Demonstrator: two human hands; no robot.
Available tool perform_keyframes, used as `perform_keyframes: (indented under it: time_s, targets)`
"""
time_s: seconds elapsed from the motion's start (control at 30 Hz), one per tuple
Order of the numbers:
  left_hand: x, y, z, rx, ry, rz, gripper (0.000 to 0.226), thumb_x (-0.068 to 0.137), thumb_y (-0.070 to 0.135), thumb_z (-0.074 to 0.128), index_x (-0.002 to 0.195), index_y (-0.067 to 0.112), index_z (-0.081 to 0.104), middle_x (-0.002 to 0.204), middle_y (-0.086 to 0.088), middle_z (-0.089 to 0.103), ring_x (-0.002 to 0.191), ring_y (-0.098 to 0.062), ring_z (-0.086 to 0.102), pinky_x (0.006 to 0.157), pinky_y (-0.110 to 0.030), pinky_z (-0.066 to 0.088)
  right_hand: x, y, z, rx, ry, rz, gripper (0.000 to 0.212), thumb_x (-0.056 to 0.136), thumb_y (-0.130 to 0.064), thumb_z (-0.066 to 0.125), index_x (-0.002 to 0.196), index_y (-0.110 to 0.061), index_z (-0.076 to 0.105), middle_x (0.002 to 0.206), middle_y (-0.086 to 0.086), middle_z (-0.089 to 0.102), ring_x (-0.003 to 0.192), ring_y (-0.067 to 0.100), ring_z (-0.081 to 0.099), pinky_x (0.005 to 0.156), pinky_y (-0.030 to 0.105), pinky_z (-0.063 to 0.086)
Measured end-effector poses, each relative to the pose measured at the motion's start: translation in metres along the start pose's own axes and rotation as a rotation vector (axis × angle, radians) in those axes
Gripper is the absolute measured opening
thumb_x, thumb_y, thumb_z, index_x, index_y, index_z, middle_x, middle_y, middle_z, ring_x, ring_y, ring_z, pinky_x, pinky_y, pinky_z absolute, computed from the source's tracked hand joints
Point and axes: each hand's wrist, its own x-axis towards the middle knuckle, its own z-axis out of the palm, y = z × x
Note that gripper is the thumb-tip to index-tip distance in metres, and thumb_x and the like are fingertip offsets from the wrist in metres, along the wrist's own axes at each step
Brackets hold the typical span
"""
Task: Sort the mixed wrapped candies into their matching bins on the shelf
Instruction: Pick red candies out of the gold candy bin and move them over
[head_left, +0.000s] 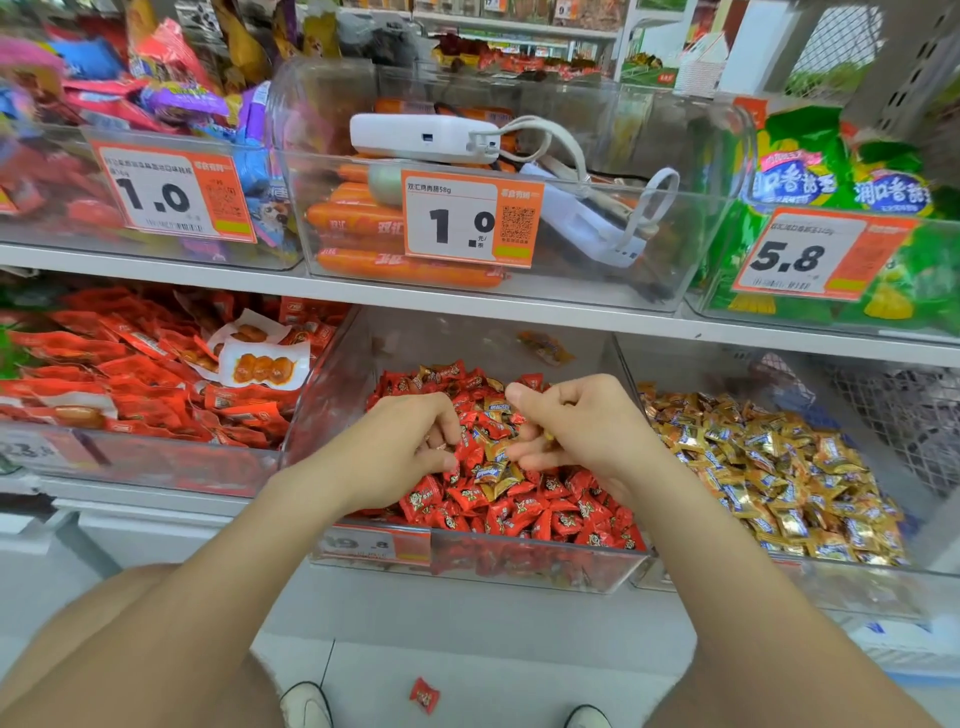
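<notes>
Both hands are found in the middle bin (467, 566), on the red candies (545, 514). The left hand (410, 441) is curled, fingertips buried in the pile; any hold cannot be told. A gold candy (548, 438) is pinched by the curled right hand (582, 431). The gold bin (914, 519) adjoins on the right.

We see a middle bin (545, 569) of clear, smooth plastic; the red candies (550, 512) in it and gold candies (779, 483) right of it wear glossy, crinkled wrappers.

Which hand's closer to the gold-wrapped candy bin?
Right. The right hand is in the red-wrapped candy bin, just left of the clear bin of gold-wrapped candies; the left hand is further left.
</notes>
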Motion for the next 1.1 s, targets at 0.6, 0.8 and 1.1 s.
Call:
perform_keyframes:
  time_s: [0.6, 0.8, 1.1]
  targets:
    - [0.004, -0.002, -0.009, 0.197, -0.091, 0.003, 0.029, 0.084, 0.024, 0.071, 0.112, 0.027, 0.070, 0.106, 0.010, 0.051, 0.101, -0.009, 0.053, 0.091, -0.034, 0.052, 0.010, 0.018, 0.003, -0.989, -0.060, -0.359, 0.048, 0.078, -0.076, 0.073, 0.098, -0.033, 0.080, 0.097, -0.013, 0.068, 0.102, 0.013, 0.062, 0.088, 0.041, 0.056]
    - [0.000, -0.017, -0.018, 0.245, -0.170, -0.019, 0.042, 0.090, 0.027, 0.079, 0.129, 0.036, 0.065, 0.122, 0.008, 0.047, 0.118, -0.010, 0.049, 0.105, -0.031, 0.045, 0.008, 0.019, 0.009, -1.127, -0.309, -0.319, 0.064, 0.090, -0.054, 0.077, 0.145, -0.026, 0.060, 0.136, 0.001, 0.051, 0.125, 0.020, 0.053, 0.105, 0.035, 0.045]
    - [0.005, -0.025, -0.014, 0.327, -0.153, -0.046, 0.020, 0.090, 0.035, 0.082, 0.108, 0.028, 0.078, 0.106, 0.008, 0.051, 0.105, -0.017, 0.059, 0.091, -0.035, 0.051, 0.006, 0.019, 0.003, -1.207, -0.289, -0.357, 0.020, 0.101, -0.042, 0.067, 0.113, -0.027, 0.062, 0.103, -0.005, 0.064, 0.097, 0.022, 0.057, 0.077, 0.036, 0.042]
